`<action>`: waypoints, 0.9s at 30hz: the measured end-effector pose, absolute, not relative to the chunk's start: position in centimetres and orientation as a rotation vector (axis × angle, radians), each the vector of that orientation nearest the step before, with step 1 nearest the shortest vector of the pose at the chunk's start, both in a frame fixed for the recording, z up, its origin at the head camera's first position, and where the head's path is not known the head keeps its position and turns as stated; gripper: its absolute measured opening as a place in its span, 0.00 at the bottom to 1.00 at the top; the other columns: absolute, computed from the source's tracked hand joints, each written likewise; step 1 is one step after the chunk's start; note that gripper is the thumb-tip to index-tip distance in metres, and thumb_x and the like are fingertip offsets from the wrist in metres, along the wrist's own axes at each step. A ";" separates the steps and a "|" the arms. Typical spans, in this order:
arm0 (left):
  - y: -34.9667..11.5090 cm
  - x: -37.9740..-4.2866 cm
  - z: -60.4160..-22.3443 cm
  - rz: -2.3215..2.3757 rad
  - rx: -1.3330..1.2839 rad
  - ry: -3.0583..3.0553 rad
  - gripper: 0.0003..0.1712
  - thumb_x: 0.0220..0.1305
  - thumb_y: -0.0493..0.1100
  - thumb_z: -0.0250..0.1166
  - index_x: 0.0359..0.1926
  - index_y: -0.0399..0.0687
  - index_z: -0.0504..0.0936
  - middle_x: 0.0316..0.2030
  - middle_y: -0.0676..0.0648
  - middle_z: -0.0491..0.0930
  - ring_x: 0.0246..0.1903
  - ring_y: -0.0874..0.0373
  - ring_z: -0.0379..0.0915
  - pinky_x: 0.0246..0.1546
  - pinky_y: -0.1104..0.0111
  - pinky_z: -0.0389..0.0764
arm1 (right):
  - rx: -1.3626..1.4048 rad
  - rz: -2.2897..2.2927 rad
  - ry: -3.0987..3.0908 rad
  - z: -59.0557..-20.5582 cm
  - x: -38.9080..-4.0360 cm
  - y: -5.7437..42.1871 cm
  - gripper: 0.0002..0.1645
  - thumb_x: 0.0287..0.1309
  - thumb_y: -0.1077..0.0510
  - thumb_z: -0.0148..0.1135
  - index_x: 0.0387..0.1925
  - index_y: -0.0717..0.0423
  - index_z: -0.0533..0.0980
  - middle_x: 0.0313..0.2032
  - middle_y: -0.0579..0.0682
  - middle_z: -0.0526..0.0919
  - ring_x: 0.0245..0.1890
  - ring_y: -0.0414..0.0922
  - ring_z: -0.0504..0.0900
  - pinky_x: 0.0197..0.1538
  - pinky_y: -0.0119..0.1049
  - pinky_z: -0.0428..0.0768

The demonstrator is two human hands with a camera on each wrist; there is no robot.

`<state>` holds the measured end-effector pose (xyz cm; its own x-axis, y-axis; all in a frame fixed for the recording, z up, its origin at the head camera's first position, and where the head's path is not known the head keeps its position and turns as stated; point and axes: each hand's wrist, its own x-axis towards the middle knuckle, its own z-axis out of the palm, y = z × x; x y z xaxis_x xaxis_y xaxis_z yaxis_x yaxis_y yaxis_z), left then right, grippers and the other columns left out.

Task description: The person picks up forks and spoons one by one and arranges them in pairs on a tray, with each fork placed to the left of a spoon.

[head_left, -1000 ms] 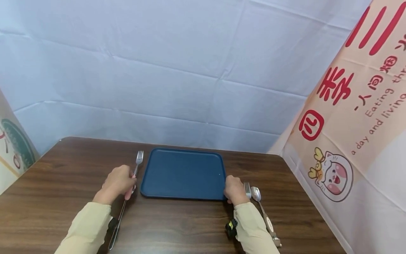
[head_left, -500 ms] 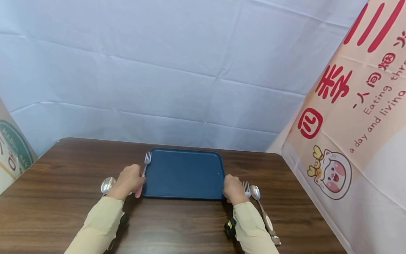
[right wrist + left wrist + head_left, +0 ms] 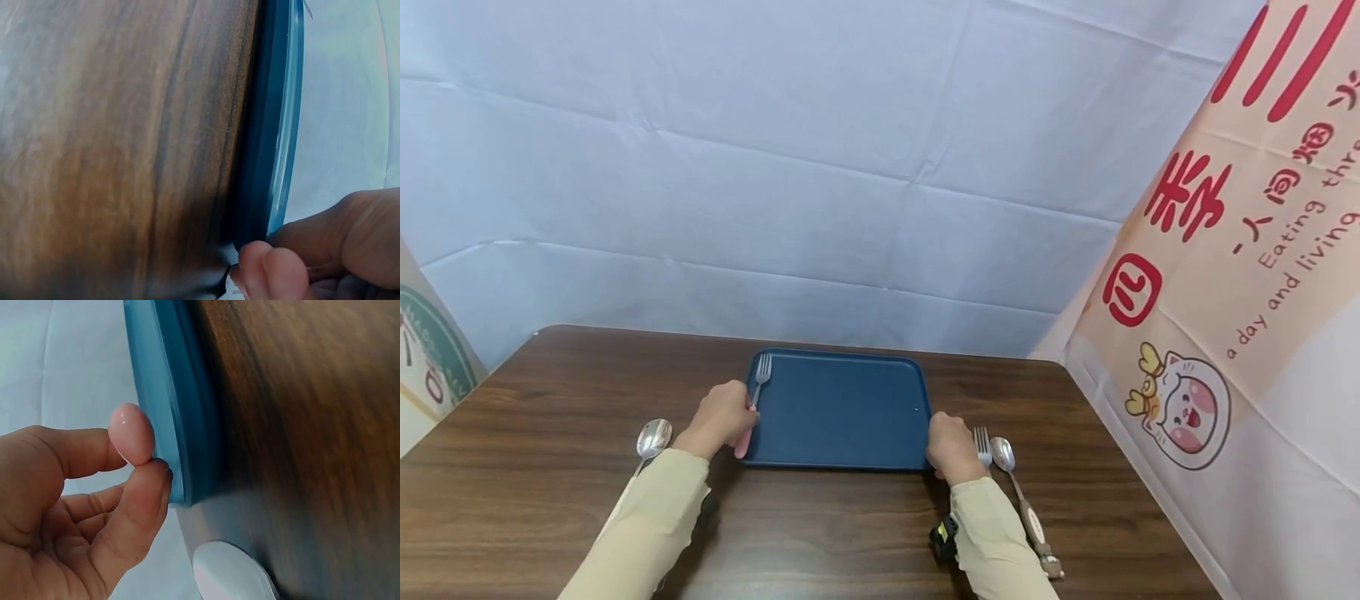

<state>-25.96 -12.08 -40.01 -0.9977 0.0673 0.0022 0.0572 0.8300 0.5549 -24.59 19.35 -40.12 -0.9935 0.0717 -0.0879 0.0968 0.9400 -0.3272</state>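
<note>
My left hand (image 3: 722, 417) holds a fork with a pink handle (image 3: 743, 446). Its silver tines (image 3: 763, 367) lie over the left side of the dark blue tray (image 3: 838, 412). In the left wrist view, thumb and finger pinch the rounded pink handle end (image 3: 131, 433) right beside the tray wall (image 3: 165, 425). On the far side, my right hand (image 3: 951, 446) grips the tray at its near right corner. The right wrist view has the thumb at the tray rim (image 3: 284, 144) and curled fingertips (image 3: 275, 269) close below it.
Left of my left forearm lies a spoon (image 3: 655, 436) with a pale handle. Another fork (image 3: 982, 446) and a spoon with a brown handle (image 3: 1032, 521) lie right of my right hand. A white cloth (image 3: 775, 167) hangs behind the wooden table (image 3: 820, 533).
My left hand has carried the pink-handled fork rightward from beside the tray to over its left side. The pale-handled spoon has come into sight. My right hand has stayed at the tray corner.
</note>
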 end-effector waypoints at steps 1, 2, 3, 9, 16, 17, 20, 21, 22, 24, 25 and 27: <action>-12.0 -26.0 -40.0 0.902 0.104 2.992 0.20 0.59 0.35 0.58 0.10 0.41 0.71 0.06 0.49 0.68 0.10 0.57 0.70 0.18 0.67 0.70 | 0.135 -0.521 3.018 -40.1 -24.6 19.3 0.04 0.52 0.73 0.55 0.27 0.67 0.76 0.22 0.60 0.76 0.09 0.44 0.74 0.13 0.32 0.73; -11.9 -26.1 -40.1 0.898 0.109 3.001 0.20 0.58 0.35 0.57 0.10 0.41 0.71 0.06 0.49 0.68 0.10 0.58 0.69 0.17 0.67 0.70 | 0.138 -0.526 3.016 -40.2 -24.6 19.3 0.04 0.52 0.73 0.55 0.26 0.66 0.76 0.22 0.60 0.76 0.10 0.44 0.74 0.13 0.32 0.73; -11.9 -26.2 -40.1 0.895 0.113 3.004 0.20 0.58 0.34 0.57 0.10 0.41 0.70 0.05 0.49 0.68 0.10 0.58 0.69 0.17 0.67 0.70 | 0.141 -0.531 3.012 -40.2 -24.5 19.3 0.05 0.52 0.73 0.55 0.26 0.66 0.76 0.21 0.59 0.75 0.10 0.44 0.74 0.13 0.32 0.73; -11.7 -26.7 -40.5 0.881 0.135 3.006 0.19 0.57 0.32 0.56 0.10 0.40 0.70 0.04 0.50 0.68 0.08 0.58 0.69 0.15 0.67 0.70 | 0.157 -0.541 2.999 -40.2 -24.6 19.3 0.05 0.52 0.73 0.56 0.25 0.65 0.75 0.19 0.57 0.73 0.10 0.44 0.74 0.13 0.32 0.73; -11.3 -27.1 -40.6 0.859 0.116 2.998 0.18 0.56 0.30 0.54 0.10 0.38 0.72 0.03 0.49 0.68 0.07 0.58 0.69 0.16 0.68 0.72 | 0.162 -0.536 2.989 -40.3 -24.6 19.3 0.04 0.50 0.74 0.56 0.25 0.66 0.76 0.18 0.57 0.73 0.10 0.45 0.74 0.13 0.32 0.73; -11.3 -27.2 -40.6 0.852 0.116 3.005 0.18 0.55 0.30 0.54 0.10 0.38 0.72 0.03 0.49 0.68 0.07 0.58 0.69 0.16 0.67 0.73 | 0.164 -0.536 2.991 -40.3 -24.6 19.3 0.04 0.49 0.74 0.57 0.25 0.66 0.76 0.17 0.57 0.73 0.10 0.45 0.74 0.13 0.33 0.73; -11.1 -27.2 -40.7 0.818 0.129 3.030 0.15 0.55 0.30 0.55 0.12 0.37 0.71 0.02 0.49 0.68 0.07 0.58 0.70 0.19 0.65 0.76 | 0.166 -0.532 2.996 -40.3 -24.7 19.4 0.04 0.49 0.74 0.57 0.25 0.66 0.76 0.17 0.57 0.73 0.10 0.45 0.74 0.13 0.32 0.73; -11.0 -27.3 -40.8 0.802 0.130 3.043 0.14 0.55 0.29 0.56 0.13 0.37 0.71 0.03 0.49 0.67 0.08 0.57 0.70 0.20 0.64 0.76 | 0.170 -0.532 2.996 -40.3 -24.7 19.4 0.04 0.49 0.74 0.57 0.25 0.66 0.76 0.17 0.57 0.73 0.10 0.45 0.74 0.13 0.32 0.74; -11.0 -27.3 -40.8 0.785 0.127 3.052 0.14 0.54 0.29 0.56 0.14 0.37 0.71 0.03 0.49 0.67 0.09 0.57 0.70 0.21 0.63 0.77 | 0.167 -0.531 2.995 -40.2 -24.7 19.4 0.04 0.49 0.74 0.57 0.25 0.67 0.76 0.17 0.57 0.73 0.10 0.45 0.74 0.13 0.32 0.73; -10.9 -27.4 -40.9 0.761 0.108 3.058 0.12 0.54 0.30 0.57 0.16 0.37 0.72 0.03 0.49 0.67 0.11 0.56 0.71 0.22 0.61 0.77 | 0.171 -0.533 2.991 -40.2 -24.7 19.4 0.04 0.49 0.74 0.57 0.26 0.67 0.76 0.17 0.57 0.73 0.09 0.44 0.74 0.13 0.32 0.74; -10.9 -27.5 -40.9 0.751 0.097 3.060 0.11 0.54 0.30 0.58 0.17 0.37 0.72 0.03 0.49 0.67 0.12 0.55 0.72 0.22 0.60 0.77 | 0.170 -0.534 2.990 -40.2 -24.6 19.4 0.04 0.49 0.74 0.57 0.26 0.67 0.76 0.17 0.57 0.73 0.09 0.44 0.75 0.13 0.32 0.74; -10.8 -27.6 -40.9 0.729 0.072 3.062 0.08 0.54 0.30 0.58 0.19 0.35 0.74 0.04 0.49 0.67 0.13 0.55 0.72 0.21 0.59 0.76 | 0.165 -0.537 2.986 -40.2 -24.6 19.4 0.04 0.49 0.74 0.56 0.27 0.68 0.77 0.18 0.57 0.73 0.10 0.44 0.75 0.13 0.32 0.74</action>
